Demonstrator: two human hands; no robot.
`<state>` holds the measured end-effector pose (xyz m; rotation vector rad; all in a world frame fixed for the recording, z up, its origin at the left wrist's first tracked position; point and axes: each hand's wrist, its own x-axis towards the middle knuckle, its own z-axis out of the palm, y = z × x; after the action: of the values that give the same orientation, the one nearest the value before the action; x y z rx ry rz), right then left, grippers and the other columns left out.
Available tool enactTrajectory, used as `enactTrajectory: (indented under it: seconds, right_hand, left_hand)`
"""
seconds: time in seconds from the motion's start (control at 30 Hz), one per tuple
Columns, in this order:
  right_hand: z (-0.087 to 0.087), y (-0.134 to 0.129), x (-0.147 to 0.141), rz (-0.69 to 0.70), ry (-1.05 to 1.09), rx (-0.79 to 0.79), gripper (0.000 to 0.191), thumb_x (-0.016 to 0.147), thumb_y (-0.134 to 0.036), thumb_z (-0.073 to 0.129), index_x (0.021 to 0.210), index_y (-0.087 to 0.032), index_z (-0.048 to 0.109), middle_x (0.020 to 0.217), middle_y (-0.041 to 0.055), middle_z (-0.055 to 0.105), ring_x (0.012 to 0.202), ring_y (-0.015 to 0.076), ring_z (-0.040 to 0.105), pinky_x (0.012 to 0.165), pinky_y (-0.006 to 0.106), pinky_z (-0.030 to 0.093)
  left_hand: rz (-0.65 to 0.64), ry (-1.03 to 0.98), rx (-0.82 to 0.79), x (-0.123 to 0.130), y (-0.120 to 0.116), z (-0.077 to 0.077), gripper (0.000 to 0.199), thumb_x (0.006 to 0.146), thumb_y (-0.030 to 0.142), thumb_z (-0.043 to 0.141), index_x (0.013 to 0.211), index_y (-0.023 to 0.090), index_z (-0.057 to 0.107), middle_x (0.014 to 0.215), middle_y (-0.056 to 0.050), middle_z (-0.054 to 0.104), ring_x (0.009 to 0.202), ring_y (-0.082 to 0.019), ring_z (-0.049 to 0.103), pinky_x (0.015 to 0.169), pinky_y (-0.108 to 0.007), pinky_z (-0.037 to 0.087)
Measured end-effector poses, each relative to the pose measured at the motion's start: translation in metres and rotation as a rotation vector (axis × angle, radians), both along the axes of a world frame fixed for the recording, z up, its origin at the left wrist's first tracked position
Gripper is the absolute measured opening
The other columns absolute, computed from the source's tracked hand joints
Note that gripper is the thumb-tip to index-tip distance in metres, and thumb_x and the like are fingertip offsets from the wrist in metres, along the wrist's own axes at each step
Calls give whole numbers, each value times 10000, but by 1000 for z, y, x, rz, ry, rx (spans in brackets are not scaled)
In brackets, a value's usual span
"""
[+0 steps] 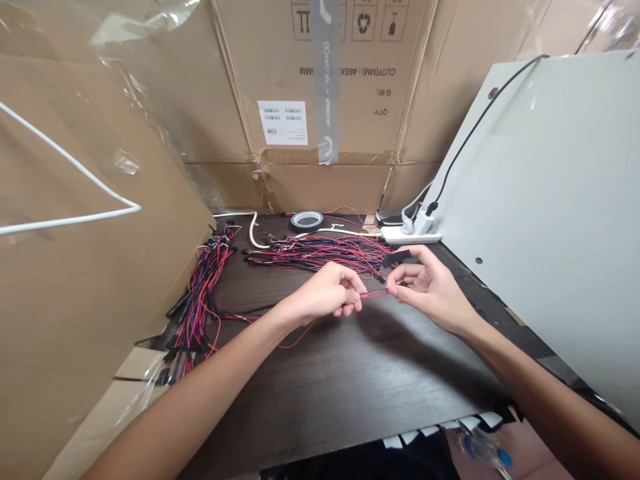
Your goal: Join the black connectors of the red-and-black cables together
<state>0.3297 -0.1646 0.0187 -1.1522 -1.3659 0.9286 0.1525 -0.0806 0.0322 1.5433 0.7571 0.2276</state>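
My left hand (333, 290) is closed in a pinch on a thin wire harness (374, 293) of red and dark strands. Its loose end trails left across the dark table past my left wrist. On the other side, the thumb and a finger of my right hand (430, 290) pinch the same harness, so a short stretch runs between both hands. A strip of black tape (396, 258) sticks out from the raised index fingertip of my right hand. Just behind the hands lies a bundle of similar wires (320, 252).
Another heap of wires (203, 287) lies at the left by a cardboard sheet (100, 267). A tape roll (294, 223) and a white power strip (395, 235) with plugs stand at the back. Cardboard (350, 187) closes the rear; a white panel (550, 200) bounds the right.
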Motion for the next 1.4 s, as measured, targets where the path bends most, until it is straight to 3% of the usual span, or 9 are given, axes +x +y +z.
enactTrajectory:
  seconds: [0.13, 0.37, 0.47, 0.63, 0.73, 1.0, 1.23, 1.4]
  right_hand:
    - [-2, 1, -1, -32, -15, -23, 417, 715, -196, 629, 1019, -192, 345, 686, 0, 600, 643, 122, 532, 563, 242, 395]
    - [0, 2, -7, -42, -56, -70, 430, 689, -203, 623, 996, -200, 323, 681, -16, 596, 641, 129, 539, 589, 256, 402]
    - [2, 1, -10, -2, -74, -107, 435, 694, -211, 616, 1002, -201, 308, 681, -17, 594, 637, 128, 533, 583, 253, 395]
    - [2, 0, -8, 76, -130, -171, 455, 706, -196, 599, 1055, -202, 308, 712, -11, 602, 638, 118, 525, 565, 237, 379]
    - [0, 1, -6, 110, -154, -189, 448, 710, -184, 585, 1066, -203, 314, 720, -7, 607, 635, 116, 525, 556, 231, 374]
    - [2, -1, -4, 32, -124, -139, 446, 697, -221, 628, 1036, -194, 339, 714, 4, 613, 670, 138, 576, 615, 269, 445]
    - [11, -1, 12, 4, -108, -138, 455, 672, -266, 688, 968, -191, 351, 682, 4, 598, 617, 122, 564, 532, 226, 426]
    - [13, -5, 32, -78, -116, -171, 516, 654, -339, 725, 952, -201, 326, 669, -1, 577, 585, 117, 540, 482, 213, 401]
  left_hand:
    - [-10, -3, 46, 1, -1, 2, 180, 666, 57, 466, 792, 102, 588, 582, -10, 587, 386, -39, 418, 364, -139, 278]
    - [-90, -10, 116, 1, -2, 0, 155, 788, 258, 554, 840, 121, 602, 511, 28, 529, 337, -43, 402, 317, -133, 265]
    - [-88, 7, 94, 2, -2, -1, 115, 783, 225, 542, 808, 119, 580, 514, 24, 535, 332, -57, 429, 298, -134, 281]
    - [-54, -26, 2, 4, -5, -5, 52, 744, 118, 533, 693, 112, 533, 560, -6, 563, 420, -101, 545, 352, -171, 417]
    - [-42, -26, -1, 4, -6, -8, 50, 742, 101, 525, 694, 111, 531, 569, -9, 569, 424, -99, 543, 349, -172, 415]
    - [-110, 20, 63, 1, -5, -13, 60, 770, 114, 502, 731, 107, 548, 610, -14, 596, 454, -77, 536, 378, -157, 396]
    - [-133, 122, 77, -1, -7, 0, 125, 792, 134, 473, 687, 104, 533, 600, -20, 576, 447, -74, 508, 399, -174, 382]
    - [-162, 140, 59, -9, 4, -2, 102, 759, 166, 512, 680, 105, 533, 615, -18, 568, 483, -56, 457, 440, -167, 348]
